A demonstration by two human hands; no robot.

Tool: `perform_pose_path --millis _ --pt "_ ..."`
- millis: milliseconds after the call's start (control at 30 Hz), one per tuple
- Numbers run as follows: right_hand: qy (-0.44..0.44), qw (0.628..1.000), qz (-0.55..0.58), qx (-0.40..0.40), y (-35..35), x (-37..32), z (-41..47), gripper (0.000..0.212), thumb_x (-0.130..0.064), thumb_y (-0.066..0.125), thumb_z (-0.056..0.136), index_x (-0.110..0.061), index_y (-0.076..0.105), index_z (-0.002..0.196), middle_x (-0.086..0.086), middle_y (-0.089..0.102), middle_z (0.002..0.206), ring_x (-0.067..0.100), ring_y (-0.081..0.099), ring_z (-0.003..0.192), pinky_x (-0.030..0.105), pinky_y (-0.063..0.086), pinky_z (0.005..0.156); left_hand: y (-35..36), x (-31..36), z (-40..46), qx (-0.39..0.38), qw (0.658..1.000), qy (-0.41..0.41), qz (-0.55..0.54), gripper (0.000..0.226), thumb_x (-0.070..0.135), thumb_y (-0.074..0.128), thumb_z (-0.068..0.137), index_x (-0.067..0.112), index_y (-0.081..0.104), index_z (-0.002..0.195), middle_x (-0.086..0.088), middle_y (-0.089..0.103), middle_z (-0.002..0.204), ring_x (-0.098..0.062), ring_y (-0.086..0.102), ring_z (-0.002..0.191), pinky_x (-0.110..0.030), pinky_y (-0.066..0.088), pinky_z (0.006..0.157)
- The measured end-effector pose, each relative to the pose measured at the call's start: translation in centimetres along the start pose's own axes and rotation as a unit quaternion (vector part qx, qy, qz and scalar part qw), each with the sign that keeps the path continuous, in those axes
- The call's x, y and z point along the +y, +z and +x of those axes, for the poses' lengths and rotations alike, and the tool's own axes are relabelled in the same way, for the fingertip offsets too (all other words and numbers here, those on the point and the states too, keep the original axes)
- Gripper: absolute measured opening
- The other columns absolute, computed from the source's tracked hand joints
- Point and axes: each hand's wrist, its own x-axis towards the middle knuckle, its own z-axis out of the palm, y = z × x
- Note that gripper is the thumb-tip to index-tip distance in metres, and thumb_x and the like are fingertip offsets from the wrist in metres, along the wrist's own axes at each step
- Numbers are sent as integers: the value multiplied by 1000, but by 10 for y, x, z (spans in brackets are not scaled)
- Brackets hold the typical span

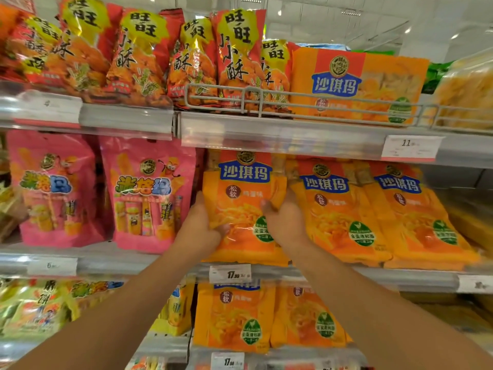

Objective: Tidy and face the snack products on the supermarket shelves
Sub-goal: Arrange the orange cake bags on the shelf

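Both hands hold one orange bag (240, 209) on the middle shelf (170, 263). The left hand (198, 227) grips its left edge, with the thumb curled onto the shiny front. The right hand (284, 217) grips its right edge, and the fingers go behind the bag. The bag is flat, smooth and crinkly, with a blue name patch and a round green sticker. It stands upright at the front of the shelf. Just beside it on the right lean two more orange bags (344, 209), tilted back. To the left stand two pink bags (149, 193), shiny and puffy. Above, behind a grey wire rail (266, 102), sit red bags (138, 57) with yellow tops; about six show. A white price tag (230, 274) sits below the held bag.
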Motion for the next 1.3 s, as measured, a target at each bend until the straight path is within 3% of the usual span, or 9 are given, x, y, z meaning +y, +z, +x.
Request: perform_pose_path --millis 100,200,300,367,533,767,933,1033,1300 --pt "-53 998 -39 3 -2 -2 -13 59 -26 57 96 -10 29 145 14 56 129 31 57 116 41 52 89 0 2 -7 7 1000 19 5 93 25 70 88 22 6 155 -4 41 146 -25 45 130 -33 42 99" --pt "-126 980 -151 -41 -8 3 -35 65 -40 52 96 -23 22 151 8 4 162 29 9 147 43 25 117 1 -4 -18 -10 998 55 -19 98 37 74 83 20 9 154 -7 38 150 -26 44 134 -48 42 107" --pt "-142 943 -244 -176 -22 19 -55 90 -71 48 83 -33 4 153 -2 -32 156 26 -18 146 43 14 117 3 -14 -28 -40 998 53 13 133 60 83 60 29 -6 153 -3 23 155 -23 33 139 -46 39 110" --pt "-157 913 -309 -216 -27 25 -58 95 -69 50 84 -34 -5 153 -4 -42 149 28 -23 144 46 15 117 7 -19 -28 -20 996 54 72 138 60 85 57 34 -13 151 1 16 154 -22 32 138 -39 38 105" --pt "-136 912 -329 -205 -21 9 -41 92 -52 59 89 -30 -3 154 7 -34 154 35 -23 144 47 14 117 10 -15 -9 10 995 76 65 128 47 86 65 28 -5 154 -5 18 154 -26 35 136 -34 38 101" --pt "-166 898 -365 -180 -21 22 -54 90 -58 54 89 -30 -2 154 8 -25 158 34 -13 147 45 16 118 16 -26 -26 14 989 92 113 123 58 78 68 30 -6 153 -5 17 154 -29 38 134 -38 44 94" --pt "-171 887 -388 -184 -21 23 -59 97 -59 56 87 -31 -11 152 7 -29 157 35 -20 145 46 14 117 14 -25 -30 1 986 95 138 127 53 81 68 29 -10 153 -5 12 155 -28 33 138 -39 43 100" --pt "-178 876 -405 -193 -27 25 -61 98 -41 62 91 -34 -15 151 5 -29 157 34 -20 145 45 23 116 10 -32 -36 -32 975 114 189 128 48 80 72 26 -16 152 -4 0 157 -29 31 139 -39 40 106" --pt "-186 867 -437 -152 -21 16 -48 95 -11 61 92 -29 -10 152 4 -16 160 39 -7 147 44 43 105 9 -27 -26 15 949 149 277 97 36 61 92 18 -12 153 -20 3 156 -34 55 118 -39 49 93"
